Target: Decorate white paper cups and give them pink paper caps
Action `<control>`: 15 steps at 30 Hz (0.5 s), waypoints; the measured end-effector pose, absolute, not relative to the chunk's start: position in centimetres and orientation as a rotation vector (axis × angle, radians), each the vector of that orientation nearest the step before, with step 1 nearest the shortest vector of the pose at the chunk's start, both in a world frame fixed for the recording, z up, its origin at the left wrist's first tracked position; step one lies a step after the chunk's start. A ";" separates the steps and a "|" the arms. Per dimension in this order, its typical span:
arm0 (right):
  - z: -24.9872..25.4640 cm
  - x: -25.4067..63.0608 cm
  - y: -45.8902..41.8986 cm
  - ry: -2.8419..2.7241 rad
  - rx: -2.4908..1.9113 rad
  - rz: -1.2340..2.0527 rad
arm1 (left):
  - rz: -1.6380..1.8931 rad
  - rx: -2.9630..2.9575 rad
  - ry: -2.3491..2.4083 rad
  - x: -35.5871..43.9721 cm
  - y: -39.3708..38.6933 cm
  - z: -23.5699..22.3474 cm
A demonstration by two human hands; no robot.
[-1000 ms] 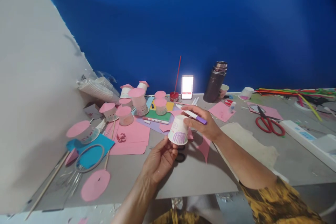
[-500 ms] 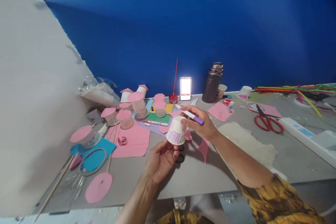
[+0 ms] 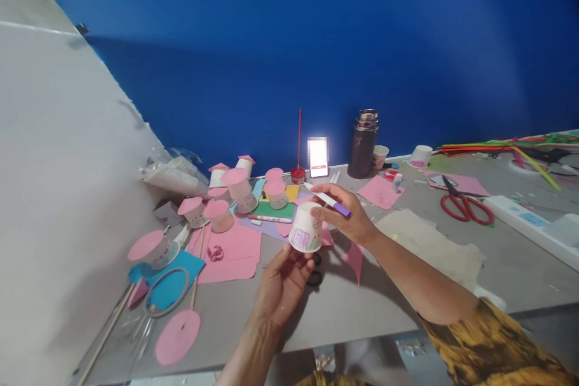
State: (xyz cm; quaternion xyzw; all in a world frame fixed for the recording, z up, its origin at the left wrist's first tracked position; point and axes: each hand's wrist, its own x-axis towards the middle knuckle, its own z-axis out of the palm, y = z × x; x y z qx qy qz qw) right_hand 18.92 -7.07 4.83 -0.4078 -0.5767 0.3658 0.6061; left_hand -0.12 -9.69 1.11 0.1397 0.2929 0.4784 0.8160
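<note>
An upside-down white paper cup (image 3: pixel 306 226) is held over the table, with purple scribbles and small red and green marks on its side. My left hand (image 3: pixel 284 283) grips its rim from below with the fingertips. A white marker with a purple end (image 3: pixel 337 204) sits in my right hand (image 3: pixel 346 217), its pale tip pointing up and left. The right thumb also touches the cup near its top. Beneath the cup lie dark scissor handles (image 3: pixel 314 277), partly hidden, beside pink paper scraps (image 3: pixel 355 260).
Several decorated cups with pink paper tops (image 3: pixel 219 216) stand to the left, near pink sheets (image 3: pixel 237 259) and a stack of paper cups (image 3: pixel 174 180). Behind are a lit phone (image 3: pixel 318 157) and a dark flask (image 3: pixel 363 148). Red-handled scissors (image 3: pixel 465 208) and a power strip (image 3: pixel 534 229) lie right.
The cup has turned in my hands: its purple patch has shifted left, and red and green marks show more on the right. The view has tilted slightly. The marker stays in my right hand.
</note>
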 end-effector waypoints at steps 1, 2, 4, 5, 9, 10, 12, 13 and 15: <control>4.9 18.9 -7.1 -1.335 -0.949 0.840 | 1.019 0.316 0.628 -0.1 -9.7 1.1; 4.9 18.8 -7.1 -1.346 -0.953 0.839 | 1.018 0.329 0.632 0.0 -9.7 1.1; 5.0 18.8 -7.1 -1.369 -0.953 0.823 | 1.021 0.316 0.647 0.0 -9.6 1.1; 5.1 18.8 -7.1 -1.372 -0.956 0.796 | 1.028 0.291 0.658 0.0 -9.5 1.1; 5.1 19.0 -7.4 -1.258 -0.977 0.581 | 1.070 0.131 0.713 -0.2 -8.9 1.5; 5.1 19.2 -7.5 -1.226 -0.969 0.526 | 1.082 0.099 0.719 -0.2 -8.7 1.6; 5.0 19.4 -7.9 -1.230 -0.940 0.431 | 1.099 0.056 0.721 -0.4 -8.5 1.6; 5.0 19.4 -8.1 -1.272 -0.926 0.381 | 1.105 0.044 0.717 -0.4 -8.4 1.6; 5.1 19.4 -8.6 -1.388 -0.909 0.276 | 1.116 0.028 0.711 -0.4 -8.2 1.4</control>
